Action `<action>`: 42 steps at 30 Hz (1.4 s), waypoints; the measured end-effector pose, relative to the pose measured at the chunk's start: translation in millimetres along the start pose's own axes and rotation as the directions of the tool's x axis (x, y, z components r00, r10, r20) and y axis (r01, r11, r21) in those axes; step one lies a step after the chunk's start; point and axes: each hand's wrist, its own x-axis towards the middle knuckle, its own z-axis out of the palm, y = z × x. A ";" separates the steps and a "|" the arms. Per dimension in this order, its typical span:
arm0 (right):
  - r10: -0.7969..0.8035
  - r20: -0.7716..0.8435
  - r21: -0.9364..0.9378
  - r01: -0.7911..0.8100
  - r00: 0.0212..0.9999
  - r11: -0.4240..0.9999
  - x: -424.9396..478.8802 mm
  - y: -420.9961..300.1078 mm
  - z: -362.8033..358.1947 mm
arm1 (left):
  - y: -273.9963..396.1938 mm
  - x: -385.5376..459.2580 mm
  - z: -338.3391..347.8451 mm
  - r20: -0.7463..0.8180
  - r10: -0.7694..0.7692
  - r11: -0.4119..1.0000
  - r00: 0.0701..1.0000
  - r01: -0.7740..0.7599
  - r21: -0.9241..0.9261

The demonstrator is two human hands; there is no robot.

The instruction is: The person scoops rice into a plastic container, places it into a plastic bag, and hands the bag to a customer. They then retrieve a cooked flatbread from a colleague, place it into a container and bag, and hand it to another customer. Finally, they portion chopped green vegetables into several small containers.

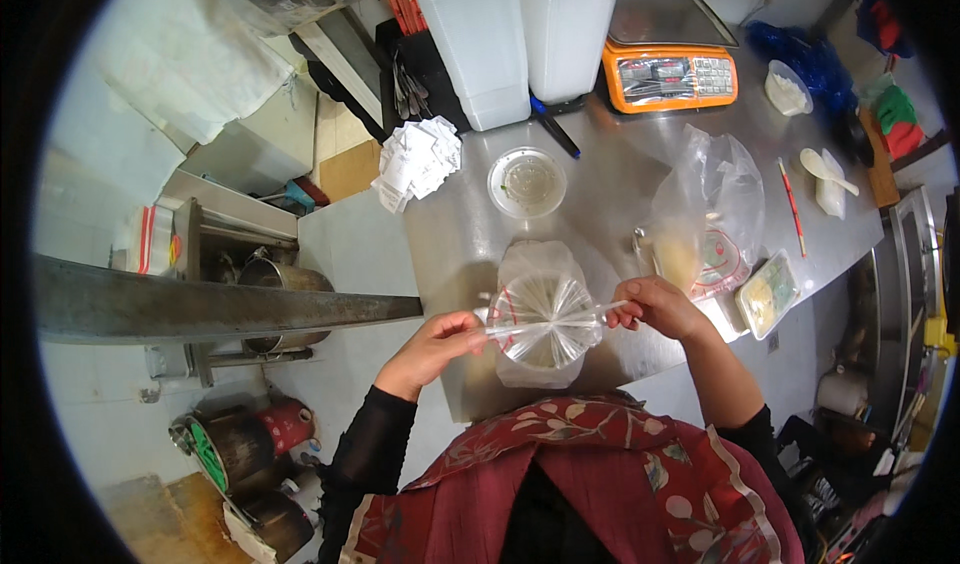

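A clear plastic bag (549, 320) with red print stands on the steel table near its front edge, wrapped around a round container. Its pleats gather at the middle, and twisted plastic ends stretch out to both sides. My left hand (442, 345) pinches the end at the left, while my right hand (651, 309) pinches the one at the right. Behind the bag sits a round clear plastic lid or shallow dish (526, 182) with small specks on it. Right of that, another plastic bag (709, 211) with red print holds something yellowish.
Along the back are stacked plastic containers (480, 46), an orange scale (671, 76), a marker (556, 130) and a pile of paper slips (420, 160). At the right lie a food tray (769, 295), wrapped chopsticks (791, 208) and a white spoon (829, 172). A metal beam (225, 305) juts in from the left.
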 end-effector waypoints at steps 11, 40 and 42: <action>-0.534 0.316 -0.724 0.563 0.784 0.398 9.5 -62.5 105.7 | 57.5 -5.2 96.5 -0.192 0.295 0.949 0.936 -0.264 0.173; -0.028 0.599 -0.774 0.588 0.800 0.235 174.0 -82.1 511.5 | 145.4 -365.9 -97.3 -0.428 0.635 0.769 0.643 -0.578 0.273; -0.051 0.608 -0.772 0.604 0.793 0.196 231.5 -84.9 531.4 | 157.1 -374.9 -135.3 -0.473 0.644 0.760 0.602 -0.571 0.309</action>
